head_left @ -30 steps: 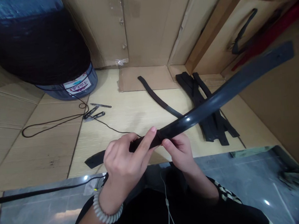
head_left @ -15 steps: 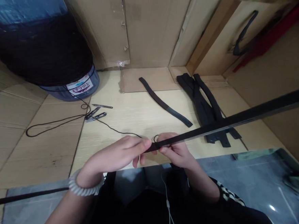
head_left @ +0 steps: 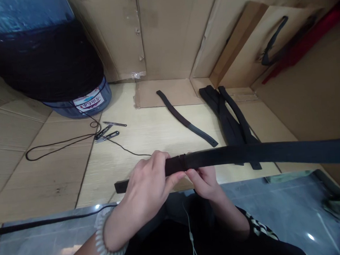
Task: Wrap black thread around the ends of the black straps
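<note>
A long, flat black strip (head_left: 236, 154) lies crosswise in front of me, with dark cord wound round part of it (head_left: 175, 164). My left hand (head_left: 147, 183) is closed round the strip beside the windings; the strip's short end sticks out to its left. At the lower edge, right of the windings, my right hand (head_left: 204, 182) is closed on the strip, thumb near my left thumb. The strip partly hides its fingers, so any cord in them cannot be seen. A thin black cord (head_left: 127, 149) runs from the table to behind my left hand.
A big blue bottle (head_left: 82, 106) wound with black cord stands at the left. Thread snips (head_left: 111, 136) and a thin pointed blade (head_left: 114, 124) lie near it. One curved black strip (head_left: 184, 120) and a pile of black strips (head_left: 226, 119) lie farther back. Cardboard walls (head_left: 163, 34) surround the table.
The strip has turned its broad face toward me, and its right part has swung lower. My left hand has rolled over the strip, uncovering its left end. The small cord loop above my right hand is out of sight.
</note>
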The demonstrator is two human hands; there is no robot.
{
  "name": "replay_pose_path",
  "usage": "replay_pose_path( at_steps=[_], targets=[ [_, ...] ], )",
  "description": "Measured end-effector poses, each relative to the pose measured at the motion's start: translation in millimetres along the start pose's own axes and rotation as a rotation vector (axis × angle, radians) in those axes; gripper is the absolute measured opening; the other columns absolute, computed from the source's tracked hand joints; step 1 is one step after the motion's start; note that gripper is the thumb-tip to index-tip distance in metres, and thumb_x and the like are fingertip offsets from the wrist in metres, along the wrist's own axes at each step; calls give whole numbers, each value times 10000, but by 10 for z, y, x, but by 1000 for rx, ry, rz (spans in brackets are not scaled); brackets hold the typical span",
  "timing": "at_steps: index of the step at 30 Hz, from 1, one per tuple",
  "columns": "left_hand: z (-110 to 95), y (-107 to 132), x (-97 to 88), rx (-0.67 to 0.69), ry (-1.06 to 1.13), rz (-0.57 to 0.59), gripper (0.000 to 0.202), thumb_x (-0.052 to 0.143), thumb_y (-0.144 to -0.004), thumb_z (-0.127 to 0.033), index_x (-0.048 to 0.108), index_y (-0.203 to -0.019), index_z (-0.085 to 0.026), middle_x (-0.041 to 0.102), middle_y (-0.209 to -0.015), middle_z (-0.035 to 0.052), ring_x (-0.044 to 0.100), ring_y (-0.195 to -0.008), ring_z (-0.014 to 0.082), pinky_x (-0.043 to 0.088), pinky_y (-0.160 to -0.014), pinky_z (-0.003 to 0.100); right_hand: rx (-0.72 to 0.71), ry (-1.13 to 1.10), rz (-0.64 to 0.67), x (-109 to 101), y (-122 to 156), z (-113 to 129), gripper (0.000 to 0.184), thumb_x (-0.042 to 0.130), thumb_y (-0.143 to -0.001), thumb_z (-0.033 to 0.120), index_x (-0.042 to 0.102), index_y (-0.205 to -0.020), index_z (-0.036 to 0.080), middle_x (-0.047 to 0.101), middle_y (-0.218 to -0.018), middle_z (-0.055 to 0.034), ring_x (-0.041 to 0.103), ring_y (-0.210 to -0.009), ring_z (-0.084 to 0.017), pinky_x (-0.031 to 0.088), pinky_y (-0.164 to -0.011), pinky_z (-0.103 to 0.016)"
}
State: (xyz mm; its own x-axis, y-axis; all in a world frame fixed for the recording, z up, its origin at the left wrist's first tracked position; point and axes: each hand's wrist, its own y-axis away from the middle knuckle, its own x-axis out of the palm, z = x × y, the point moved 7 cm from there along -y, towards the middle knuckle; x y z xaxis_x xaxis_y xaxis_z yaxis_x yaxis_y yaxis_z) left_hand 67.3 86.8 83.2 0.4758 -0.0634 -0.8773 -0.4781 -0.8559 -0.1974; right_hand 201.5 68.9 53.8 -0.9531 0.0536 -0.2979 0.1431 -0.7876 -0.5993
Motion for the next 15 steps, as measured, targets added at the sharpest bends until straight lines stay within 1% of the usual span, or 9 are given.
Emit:
replay_pose_path(
  at_steps=[2, 3, 6, 8, 10, 11, 12, 14, 15],
  targets=[
    [-70, 16, -94, 85, -58, -161, 414, 300, -951, -539, 446, -994, -154, 643, -834, 80, 648, -686, 213, 529, -575, 356, 2, 0, -5, -4, -12, 41, 122, 505, -918, 206, 626, -931, 211, 651, -813, -1, 621, -779, -144, 499, -734, -284],
    [-96, 27, -130, 114, -66, -213, 375, 327, -956, -507, 443, -985, -152, 641, -830, 76, 648, -673, 197, 531, -575, 340, 5, -9, -7, -5, -20, 53, 123, 505, -917, 196, 627, -903, 208, 651, -798, 4, 619, -761, -140, 498, -720, -278],
    [-141, 53, -203, 177, -35, -285, 217, 414, -962, -369, 444, -962, -154, 665, -843, 61, 661, -690, 164, 533, -617, 311, 23, -53, -18, 1, -39, 52, 149, 495, -917, 172, 604, -818, 192, 608, -718, 11, 570, -654, -113, 460, -613, -243],
    [-172, 83, -247, 243, -28, -342, 103, 485, -935, -251, 461, -965, -156, 697, -869, 47, 680, -731, 157, 524, -656, 304, 43, -85, -22, 13, -41, 24, 170, 475, -926, 160, 586, -800, 185, 571, -695, 10, 535, -626, -102, 433, -578, -233],
    [-204, 121, -274, 313, -56, -404, 104, 561, -875, -151, 476, -932, -163, 721, -915, 37, 692, -770, 155, 506, -682, 301, 65, -120, -18, 33, -32, -8, 175, 446, -943, 170, 574, -824, 185, 548, -705, 7, 525, -634, -97, 434, -579, -225],
    [-219, 139, -280, 338, -84, -433, 138, 590, -843, -115, 477, -903, -166, 728, -939, 37, 695, -778, 157, 494, -685, 304, 70, -137, -14, 44, -25, -18, 166, 440, -953, 204, 571, -852, 188, 545, -719, 3, 525, -643, -98, 441, -584, -226],
    [-233, 152, -281, 354, -122, -454, 164, 610, -819, -91, 476, -876, -168, 731, -959, 38, 695, -776, 160, 480, -681, 310, 68, -155, -13, 54, -18, -20, 169, 443, -961, 274, 569, -884, 192, 545, -735, -3, 525, -650, -104, 448, -585, -231],
    [-277, 177, -294, 384, -214, -510, 184, 627, -792, -71, 478, -841, -169, 738, -972, 43, 691, -737, 169, 438, -647, 325, 53, -184, -26, 62, -3, -6, 286, 453, -944, 460, 564, -926, 197, 554, -771, -20, 528, -667, -122, 460, -586, -251],
    [-306, 187, -308, 399, -258, -539, 184, 631, -786, -70, 483, -829, -170, 742, -967, 45, 686, -715, 173, 413, -626, 330, 53, -191, -42, 60, 4, 2, 339, 455, -928, 519, 562, -943, 198, 558, -779, -27, 529, -670, -129, 463, -584, -259]
  ],
)
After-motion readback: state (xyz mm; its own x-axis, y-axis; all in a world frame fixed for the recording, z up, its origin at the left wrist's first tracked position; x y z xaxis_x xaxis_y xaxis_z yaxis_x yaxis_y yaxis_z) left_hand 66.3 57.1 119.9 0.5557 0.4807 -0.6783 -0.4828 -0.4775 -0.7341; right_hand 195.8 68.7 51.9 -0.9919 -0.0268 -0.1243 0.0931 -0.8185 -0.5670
